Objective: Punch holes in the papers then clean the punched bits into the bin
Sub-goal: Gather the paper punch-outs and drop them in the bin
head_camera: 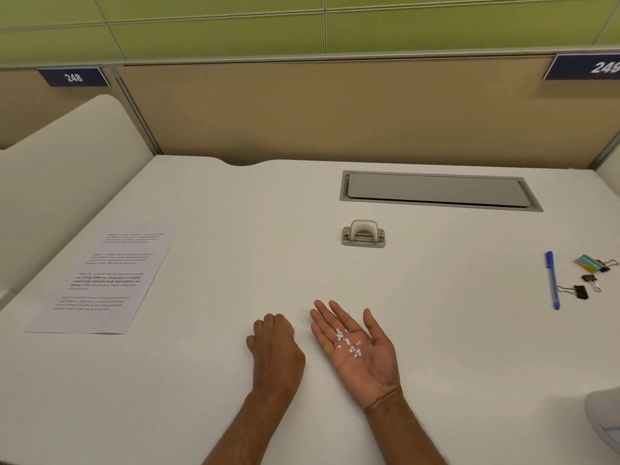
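My right hand [357,350] lies palm up on the white desk [235,229], fingers spread, with several small white punched paper bits [347,342] resting in the palm. Just left of it, my left hand [275,344] rests knuckles up on the desk with its fingers curled in; whether it holds anything is hidden. A grey hole punch [363,233] stands farther back, beyond the right hand. A stack of printed papers [104,280] lies flat at the left side of the desk. No bin is clearly in view.
A blue pen [552,280], black binder clips [580,292] and a small yellow and green item [590,263] lie at the right. A grey cable hatch [436,191] is set into the desk's back. Beige partitions enclose the desk. A pale object [604,417] sits at the lower right edge.
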`<control>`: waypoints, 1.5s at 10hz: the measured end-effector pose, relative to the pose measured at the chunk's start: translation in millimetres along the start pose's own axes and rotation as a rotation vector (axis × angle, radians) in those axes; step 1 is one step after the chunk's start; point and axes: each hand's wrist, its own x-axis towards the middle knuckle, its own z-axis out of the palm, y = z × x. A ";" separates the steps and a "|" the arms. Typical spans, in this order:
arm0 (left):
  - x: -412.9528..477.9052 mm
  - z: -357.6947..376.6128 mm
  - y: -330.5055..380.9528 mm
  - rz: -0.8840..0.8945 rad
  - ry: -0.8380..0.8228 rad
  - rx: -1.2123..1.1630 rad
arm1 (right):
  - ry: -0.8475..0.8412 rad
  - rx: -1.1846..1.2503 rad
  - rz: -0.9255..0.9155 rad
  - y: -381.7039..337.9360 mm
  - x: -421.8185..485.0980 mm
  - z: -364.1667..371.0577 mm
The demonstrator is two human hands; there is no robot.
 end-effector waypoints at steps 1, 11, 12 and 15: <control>-1.8 -1.1 -1.8 -0.004 0.025 -0.124 | -0.006 0.008 0.000 -0.1 0.9 -0.6; -65.1 -13.2 47.2 -0.124 0.051 -0.869 | -0.134 0.070 0.033 0.0 -0.2 -3.3; -65.2 -12.2 34.0 -0.127 0.125 -0.785 | -0.163 0.071 0.015 0.7 -5.7 0.7; -65.7 -25.4 -14.0 -0.041 0.248 -0.558 | 0.037 0.148 -0.200 -22.8 -60.1 11.8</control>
